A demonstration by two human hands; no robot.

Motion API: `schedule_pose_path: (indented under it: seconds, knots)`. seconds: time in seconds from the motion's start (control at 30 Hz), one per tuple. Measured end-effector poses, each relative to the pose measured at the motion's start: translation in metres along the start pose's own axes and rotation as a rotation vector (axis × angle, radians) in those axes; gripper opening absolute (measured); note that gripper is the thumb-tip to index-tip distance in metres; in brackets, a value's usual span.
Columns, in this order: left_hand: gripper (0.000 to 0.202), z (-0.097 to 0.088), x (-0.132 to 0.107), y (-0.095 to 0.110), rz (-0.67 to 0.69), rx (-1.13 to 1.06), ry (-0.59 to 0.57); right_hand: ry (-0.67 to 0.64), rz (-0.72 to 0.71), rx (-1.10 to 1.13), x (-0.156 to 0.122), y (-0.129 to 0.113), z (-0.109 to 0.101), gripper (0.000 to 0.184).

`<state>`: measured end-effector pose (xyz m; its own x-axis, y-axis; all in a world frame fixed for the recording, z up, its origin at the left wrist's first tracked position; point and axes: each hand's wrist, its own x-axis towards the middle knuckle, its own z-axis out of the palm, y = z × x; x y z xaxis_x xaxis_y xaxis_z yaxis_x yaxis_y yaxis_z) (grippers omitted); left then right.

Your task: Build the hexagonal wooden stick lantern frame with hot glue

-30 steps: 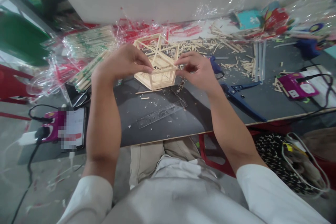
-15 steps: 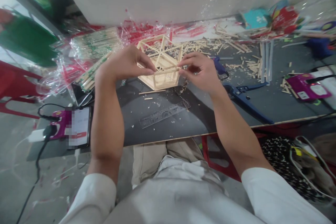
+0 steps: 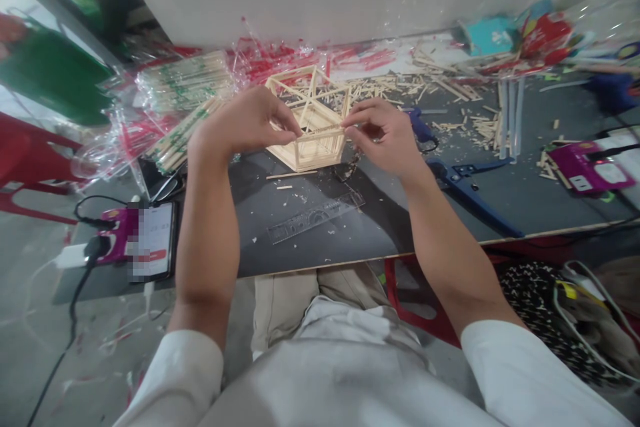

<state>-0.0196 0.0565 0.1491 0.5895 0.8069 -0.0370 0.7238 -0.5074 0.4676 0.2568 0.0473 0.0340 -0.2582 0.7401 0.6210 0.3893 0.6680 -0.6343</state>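
Observation:
A hexagonal frame of pale wooden sticks (image 3: 315, 137) stands on the dark board (image 3: 310, 240). My left hand (image 3: 245, 121) grips its left side with fingers curled and pinched at the near edge. My right hand (image 3: 383, 133) pinches the right end of a thin stick lying across the frame's near wall; the other fingers are curled. Both hands touch the frame.
A clear ruler (image 3: 313, 217) lies in front of the frame. Blue cutters (image 3: 467, 187) and a blue glue gun (image 3: 417, 125) sit at right. Bundles of wrapped chopsticks (image 3: 180, 90) lie at left, stick offcuts (image 3: 450, 103) behind. A phone (image 3: 150, 247) and chargers (image 3: 583, 170) are nearby.
Both hands stay on the frame; the fingers shift slightly along its near wall. The camera view has drifted a little, so everything sits slightly further right.

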Motion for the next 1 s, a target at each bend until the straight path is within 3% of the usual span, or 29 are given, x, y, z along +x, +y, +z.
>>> schedule_pose_path:
  seconds: [0.57, 1.0]
  knots:
    - [0.023, -0.001, -0.002, 0.011, -0.011, 0.022, -0.011, 0.011, 0.032, 0.041, 0.001, -0.009, 0.000, 0.034]
    - [0.018, 0.001, 0.001, 0.006, 0.002, 0.028, 0.013, 0.007, 0.048, 0.031, 0.001, -0.011, 0.000, 0.030]
